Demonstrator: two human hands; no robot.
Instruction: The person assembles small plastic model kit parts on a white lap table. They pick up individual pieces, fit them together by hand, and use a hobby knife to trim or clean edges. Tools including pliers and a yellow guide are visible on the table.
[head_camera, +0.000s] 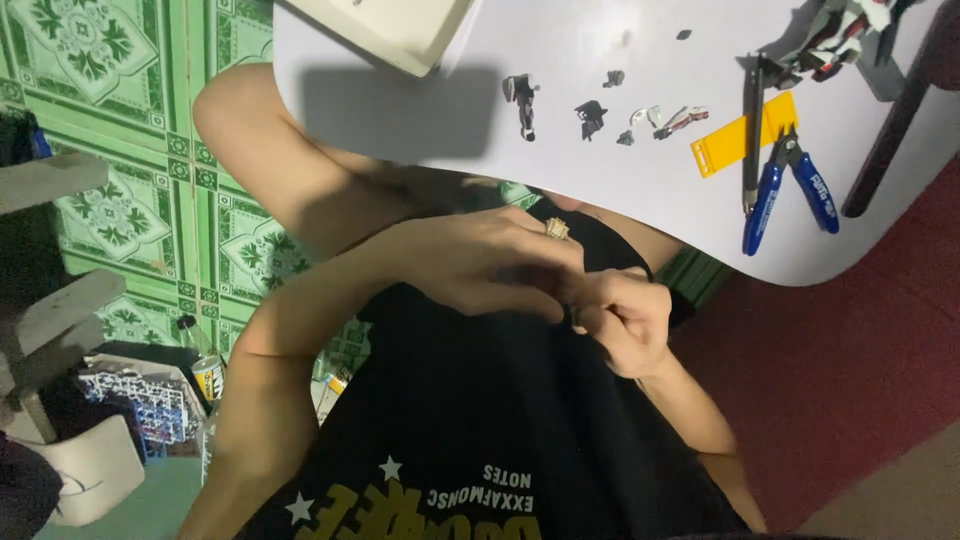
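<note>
My left hand (490, 265), with a ring on one finger, is held in front of my black shirt (480, 420). Its fingers are curled against my right hand (628, 322). Both hands pinch a small dark part (574, 316) between their fingertips; it is blurred and mostly hidden, so I cannot tell its shape. They sit just below the near edge of the white table (600, 215).
On the table lie several small model parts (592, 118), blue-handled nippers (790, 185), a yellow flat tool (740, 135), a dark slim tool (751, 130), a part-built model figure (835, 40) and a cream tray (385, 30). Bottles (205, 370) and clutter stand on the green tiled floor at left.
</note>
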